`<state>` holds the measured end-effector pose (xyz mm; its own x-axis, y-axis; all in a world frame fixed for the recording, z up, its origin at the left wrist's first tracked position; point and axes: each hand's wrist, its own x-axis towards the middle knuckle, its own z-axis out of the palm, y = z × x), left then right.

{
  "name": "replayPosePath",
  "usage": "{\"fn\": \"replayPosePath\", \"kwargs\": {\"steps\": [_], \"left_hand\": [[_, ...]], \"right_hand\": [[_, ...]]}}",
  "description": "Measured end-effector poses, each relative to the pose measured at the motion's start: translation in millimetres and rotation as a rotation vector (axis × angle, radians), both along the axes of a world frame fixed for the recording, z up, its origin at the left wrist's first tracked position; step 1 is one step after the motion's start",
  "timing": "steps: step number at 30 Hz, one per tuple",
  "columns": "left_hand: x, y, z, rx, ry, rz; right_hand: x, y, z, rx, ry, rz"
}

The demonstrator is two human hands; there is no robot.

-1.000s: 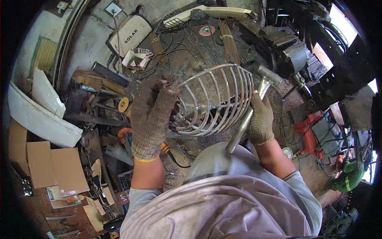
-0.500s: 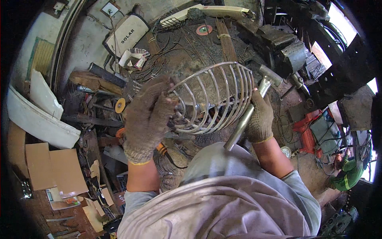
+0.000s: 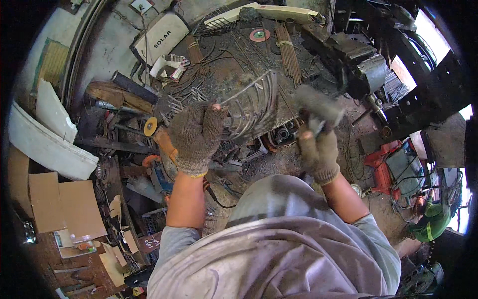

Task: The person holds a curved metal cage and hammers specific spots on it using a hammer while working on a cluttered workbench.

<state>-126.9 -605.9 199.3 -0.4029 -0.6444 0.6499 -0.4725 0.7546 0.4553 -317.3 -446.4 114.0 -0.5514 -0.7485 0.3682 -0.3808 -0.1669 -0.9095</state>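
My left hand (image 3: 195,134), in a brown knitted work glove, is closed on the near left end of a cage of bent metal rods (image 3: 249,112). The cage's curved ribs are blurred and lie over the dark work surface. My right hand (image 3: 318,154), gloved too, is wrapped round the handle of a hammer (image 3: 319,105). Its grey head, smeared by motion, is to the right of the cage and apart from it. Most of the handle is hidden by the glove.
Bundles of thin rods (image 3: 287,52), a grinding disc (image 3: 259,35) and loose cables lie at the back. An orange-and-blue power tool (image 3: 158,172) is left of my knees. Cardboard (image 3: 82,209) lies at left. A person in green (image 3: 433,222) is at far right.
The cage has gone from between both hands down and away toward the work surface. My right hand has left the cage and swung the hammer head upright.
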Motion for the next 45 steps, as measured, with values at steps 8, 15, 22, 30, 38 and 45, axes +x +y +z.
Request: {"fn": "replayPosePath", "kwargs": {"steps": [8,15,22,30,38,45], "left_hand": [[-2,-1,0,-0.257,-0.154,0.029],[4,-5,-11,0.193,0.108,0.025],[9,-18,-8,0.249,0.168,0.057],[11,-30,-25,0.151,0.198,0.088],[8,-9,-4,0.279,0.077,0.084],[5,6,6,0.369,0.086,0.14]], "right_hand": [[22,-4,40,0.312,0.099,0.182],[32,-6,38,0.356,0.089,0.221],[27,1,21,0.159,0.143,0.184],[24,-1,16,0.065,0.088,0.243],[24,-3,17,0.002,0.137,0.269],[30,4,15,0.209,0.077,0.193]]}}
